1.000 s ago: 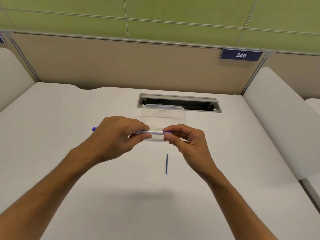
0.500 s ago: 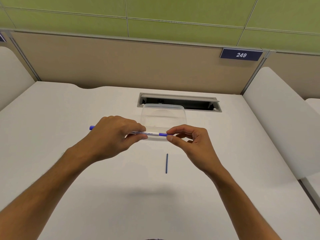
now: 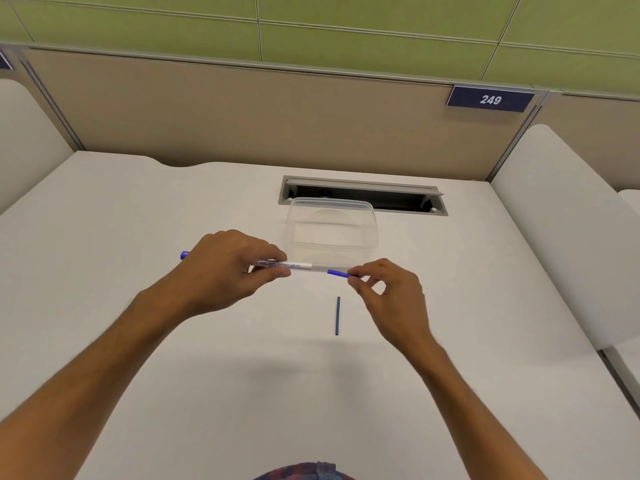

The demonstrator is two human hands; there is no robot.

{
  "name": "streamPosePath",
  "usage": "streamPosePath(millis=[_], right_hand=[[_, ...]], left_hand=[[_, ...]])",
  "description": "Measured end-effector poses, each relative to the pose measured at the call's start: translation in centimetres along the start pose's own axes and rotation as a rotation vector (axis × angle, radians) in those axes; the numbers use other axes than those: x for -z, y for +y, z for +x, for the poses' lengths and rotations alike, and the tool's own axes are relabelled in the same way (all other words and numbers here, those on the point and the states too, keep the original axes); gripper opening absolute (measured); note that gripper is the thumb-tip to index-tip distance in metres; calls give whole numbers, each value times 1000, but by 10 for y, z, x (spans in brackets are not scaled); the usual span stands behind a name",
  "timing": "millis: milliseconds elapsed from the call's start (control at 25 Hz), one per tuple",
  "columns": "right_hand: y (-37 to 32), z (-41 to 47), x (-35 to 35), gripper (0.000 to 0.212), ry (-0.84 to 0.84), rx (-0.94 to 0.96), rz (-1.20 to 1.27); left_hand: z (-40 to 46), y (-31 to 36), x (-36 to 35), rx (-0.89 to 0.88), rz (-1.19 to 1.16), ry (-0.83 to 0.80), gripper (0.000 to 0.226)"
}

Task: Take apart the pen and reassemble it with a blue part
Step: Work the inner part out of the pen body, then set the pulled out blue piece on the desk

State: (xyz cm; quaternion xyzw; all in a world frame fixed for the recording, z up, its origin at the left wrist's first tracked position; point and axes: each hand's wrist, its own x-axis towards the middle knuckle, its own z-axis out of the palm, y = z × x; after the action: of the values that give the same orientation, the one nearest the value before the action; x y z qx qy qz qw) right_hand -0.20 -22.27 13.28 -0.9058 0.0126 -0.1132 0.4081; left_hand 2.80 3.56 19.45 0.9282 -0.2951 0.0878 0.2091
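A: What's nearest?
B: A dark blue rod (image 3: 337, 315), loose on the counter (image 3: 138, 209); probably light, thin, prone to rolling. Pinch it mid-length.
A: And the pen?
B: Just beyond, held level. The left hand (image 3: 221, 271) wraps the white pen barrel (image 3: 294, 266); the right hand (image 3: 388, 292) pinches the blue part (image 3: 337, 273) at its right end with thumb and forefinger.
A: Farther?
B: A clear container (image 3: 332, 226), likely flimsy.
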Motion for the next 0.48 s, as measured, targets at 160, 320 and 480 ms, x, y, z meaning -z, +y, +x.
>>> streamPosePath(millis=[160, 320, 480], right_hand=[[13, -10, -40, 8, 17, -156, -42], [28, -14, -80, 16, -59, -208, -195], [40, -14, -110, 22, -80, -207, -296]], left_hand=[[-2, 0, -7, 25, -16, -2, 30], [-6, 0, -12, 56, -78, -2, 30], [-11, -7, -19, 106, -123, 6, 31]])
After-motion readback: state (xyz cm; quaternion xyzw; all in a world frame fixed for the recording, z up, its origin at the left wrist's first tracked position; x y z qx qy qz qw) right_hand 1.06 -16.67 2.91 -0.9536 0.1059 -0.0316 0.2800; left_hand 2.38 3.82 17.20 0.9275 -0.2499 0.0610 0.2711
